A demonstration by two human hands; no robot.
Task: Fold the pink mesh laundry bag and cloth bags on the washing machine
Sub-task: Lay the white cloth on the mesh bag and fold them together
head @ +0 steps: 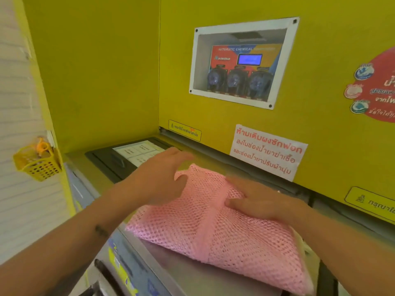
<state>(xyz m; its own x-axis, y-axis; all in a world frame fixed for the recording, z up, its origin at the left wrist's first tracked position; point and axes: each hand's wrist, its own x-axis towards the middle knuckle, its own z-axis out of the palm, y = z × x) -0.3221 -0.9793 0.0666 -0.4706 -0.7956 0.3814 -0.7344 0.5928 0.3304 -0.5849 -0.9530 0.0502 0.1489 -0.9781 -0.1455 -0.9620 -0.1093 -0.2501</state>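
Note:
A pink mesh laundry bag (215, 229) lies folded into a thick rectangle on the steel top of the washing machine (192, 272). My left hand (162, 178) hovers over the bag's far left corner, fingers spread, holding nothing. My right hand (258, 199) lies flat on the bag's far right part, fingers pointing left and pressing the mesh down. A pale cloth edge (302, 244) peeks out under the bag's right side; the cloth bags are otherwise hidden.
A black detergent drawer lid (119, 159) with white labels sits at the machine's back left. The yellow wall (235, 129) rises right behind, with a chemical dispenser window (243, 63) and a paper notice (267, 152). A yellow basket (36, 163) hangs on the left wall.

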